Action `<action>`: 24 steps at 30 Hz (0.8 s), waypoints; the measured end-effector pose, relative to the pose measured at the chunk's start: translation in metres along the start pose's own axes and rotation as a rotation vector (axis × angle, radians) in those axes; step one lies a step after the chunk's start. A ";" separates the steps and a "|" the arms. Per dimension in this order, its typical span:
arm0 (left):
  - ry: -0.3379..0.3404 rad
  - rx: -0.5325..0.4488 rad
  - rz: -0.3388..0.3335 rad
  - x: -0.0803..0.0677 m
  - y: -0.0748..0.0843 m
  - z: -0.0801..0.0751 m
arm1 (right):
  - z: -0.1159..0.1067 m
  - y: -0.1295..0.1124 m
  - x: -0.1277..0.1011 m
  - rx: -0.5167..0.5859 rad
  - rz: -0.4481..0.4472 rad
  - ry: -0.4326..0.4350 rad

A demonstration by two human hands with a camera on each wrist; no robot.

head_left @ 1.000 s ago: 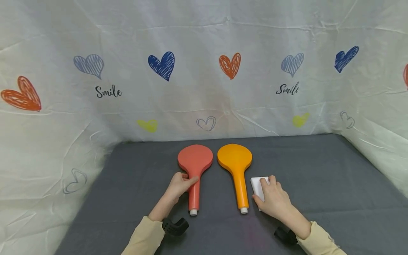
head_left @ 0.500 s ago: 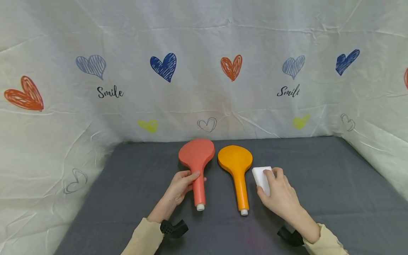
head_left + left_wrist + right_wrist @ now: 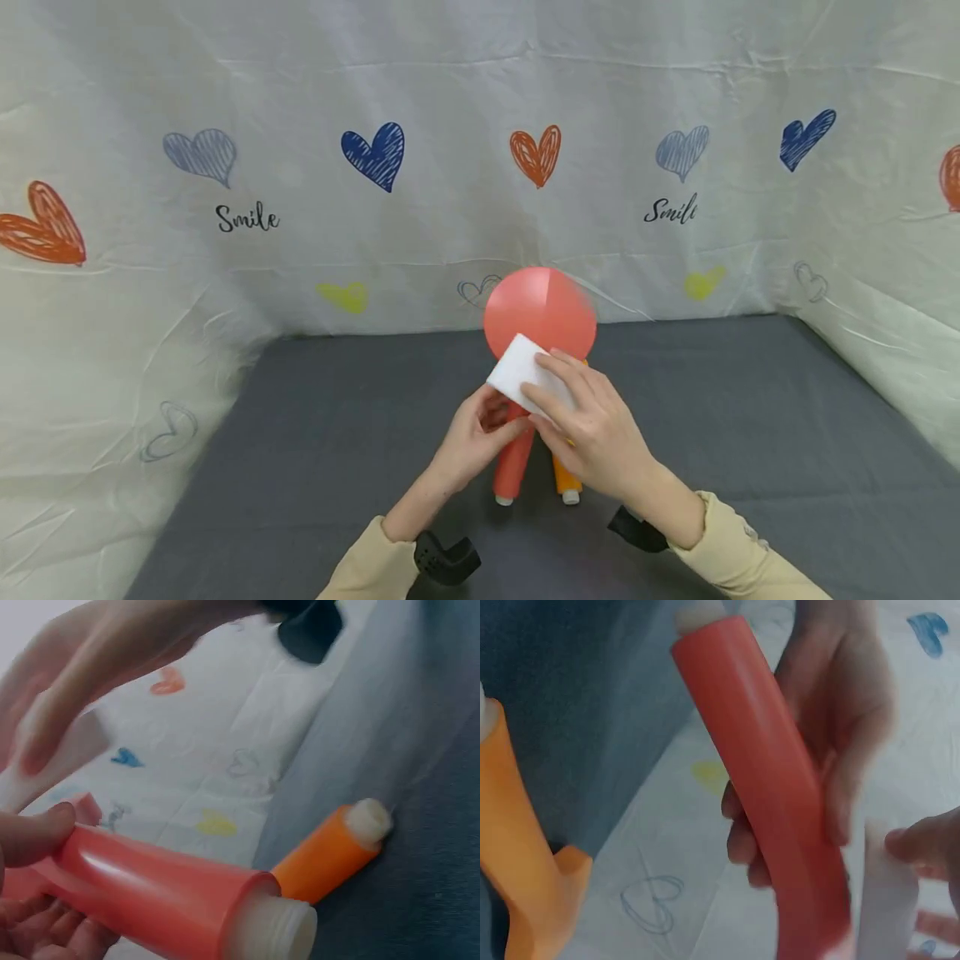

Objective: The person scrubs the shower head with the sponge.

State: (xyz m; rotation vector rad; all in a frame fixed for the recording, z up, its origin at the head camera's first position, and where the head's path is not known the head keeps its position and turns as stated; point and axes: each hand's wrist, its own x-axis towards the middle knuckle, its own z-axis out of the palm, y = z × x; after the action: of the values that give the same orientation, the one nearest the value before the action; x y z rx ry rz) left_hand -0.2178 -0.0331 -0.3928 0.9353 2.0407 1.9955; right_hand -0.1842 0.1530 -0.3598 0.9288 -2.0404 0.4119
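The handle of the red shower head (image 3: 514,467) is gripped by the left hand (image 3: 474,435) and held raised above the grey counter (image 3: 315,433). A white sponge (image 3: 521,374) is pinched by the right hand (image 3: 592,429) against its round face. The orange shower head (image 3: 566,485) lies beneath on the counter, before the heart-printed backdrop (image 3: 375,158).

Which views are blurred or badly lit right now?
Head view: even light, sharp, slight blur on the red shower head. Left wrist view: dim, right hand smeared, red handle up close soft. Right wrist view: left hand and white sponge blurred, orange shower head fairly clear.
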 end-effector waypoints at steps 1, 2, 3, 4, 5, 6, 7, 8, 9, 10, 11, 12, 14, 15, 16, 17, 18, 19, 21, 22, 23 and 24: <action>-0.003 0.041 0.017 -0.001 0.000 0.002 | 0.002 0.001 0.004 -0.012 -0.044 0.008; -0.006 0.070 0.035 -0.002 0.000 0.005 | 0.003 0.004 0.008 -0.025 -0.079 0.022; -0.014 0.090 0.046 -0.002 -0.001 0.007 | 0.004 0.007 0.012 -0.035 -0.092 0.038; -0.030 0.093 0.057 -0.003 0.000 0.008 | 0.003 0.012 0.016 -0.036 -0.093 0.059; -0.041 0.095 0.060 -0.003 0.000 0.009 | 0.002 0.018 0.020 -0.036 -0.073 0.073; -0.051 0.093 0.062 -0.004 0.000 0.010 | -0.001 0.024 0.025 -0.033 -0.042 0.092; -0.060 0.094 0.063 -0.004 0.000 0.010 | -0.003 0.031 0.028 -0.030 0.000 0.114; -0.064 0.097 0.059 -0.004 0.000 0.011 | -0.006 0.038 0.032 -0.028 0.047 0.137; -0.065 0.107 0.053 -0.004 0.001 0.011 | -0.008 0.044 0.035 -0.022 0.100 0.162; -0.061 0.114 0.050 -0.004 0.001 0.010 | -0.009 0.049 0.037 -0.021 0.146 0.181; -0.057 0.122 0.047 -0.004 0.001 0.010 | -0.010 0.053 0.038 -0.024 0.187 0.195; -0.051 0.132 0.045 -0.004 0.000 0.010 | -0.009 0.055 0.039 -0.029 0.212 0.206; -0.040 0.158 0.051 -0.004 -0.001 0.010 | -0.006 0.055 0.037 -0.027 0.216 0.210; -0.032 0.168 0.051 -0.004 -0.002 0.010 | -0.004 0.053 0.036 -0.016 0.194 0.200; -0.023 0.184 0.052 -0.004 -0.003 0.010 | -0.001 0.049 0.033 -0.008 0.157 0.175; -0.014 0.199 0.054 -0.004 -0.004 0.010 | 0.002 0.045 0.030 0.000 0.114 0.144; -0.007 0.208 0.060 -0.004 -0.005 0.010 | 0.005 0.039 0.026 0.009 0.066 0.103; -0.002 0.218 0.063 -0.004 -0.006 0.010 | 0.008 0.034 0.023 0.023 0.016 0.060; 0.015 0.256 0.070 -0.005 -0.007 0.011 | 0.011 0.023 0.017 0.040 -0.070 -0.032; 0.022 0.278 0.077 -0.005 -0.008 0.011 | 0.013 0.019 0.015 0.038 -0.105 -0.072; 0.025 0.297 0.084 -0.005 -0.008 0.011 | 0.013 0.017 0.014 0.038 -0.128 -0.105; 0.027 0.313 0.091 -0.005 -0.008 0.011 | 0.013 0.016 0.014 0.043 -0.143 -0.124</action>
State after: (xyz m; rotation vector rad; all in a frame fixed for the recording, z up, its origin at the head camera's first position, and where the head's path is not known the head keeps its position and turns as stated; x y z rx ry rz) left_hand -0.2107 -0.0260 -0.4035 1.0788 2.4148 1.7673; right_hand -0.2086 0.1490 -0.3558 1.1439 -2.0672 0.3287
